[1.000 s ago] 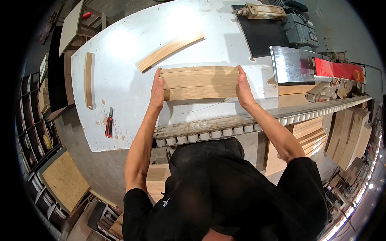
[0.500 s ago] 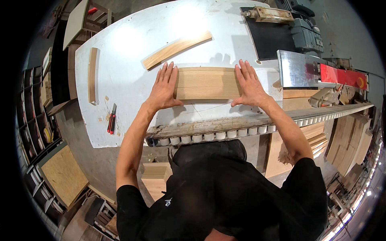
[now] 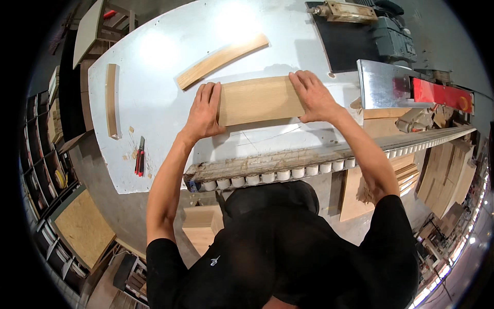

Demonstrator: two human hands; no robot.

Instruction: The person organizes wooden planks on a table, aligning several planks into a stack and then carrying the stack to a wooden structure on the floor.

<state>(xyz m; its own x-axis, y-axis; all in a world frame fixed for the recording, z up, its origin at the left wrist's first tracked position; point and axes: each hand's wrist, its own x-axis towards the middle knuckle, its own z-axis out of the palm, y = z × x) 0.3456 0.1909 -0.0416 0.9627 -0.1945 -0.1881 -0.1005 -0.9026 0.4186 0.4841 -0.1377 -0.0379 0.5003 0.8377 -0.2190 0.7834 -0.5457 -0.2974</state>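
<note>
A pale wooden board (image 3: 260,102) with a smooth face is at the middle of the white tabletop, tilted so its right end sits a little farther off. My left hand (image 3: 204,110) clasps its left end, fingers on the far side and thumb at the near edge. Round the right end, my right hand (image 3: 316,99) has its fingers bent, thumb by the near corner. A loose wooden strip (image 3: 222,61) lies just beyond the board. Another wooden strip (image 3: 111,101) lies along the left of the tabletop.
Red-and-black cutter knives (image 3: 140,157) lie at the left among wood chips. A rail with white rollers (image 3: 282,174) runs along the near edge. At the right are a metal plate (image 3: 383,87), a red machine part (image 3: 442,96) and a grey motor (image 3: 393,40).
My fingers were stretched flat at the ends and now curl round them. Seam lines across the wood's top no longer show; a plain face does. Both hands and wood shifted slightly left and away.
</note>
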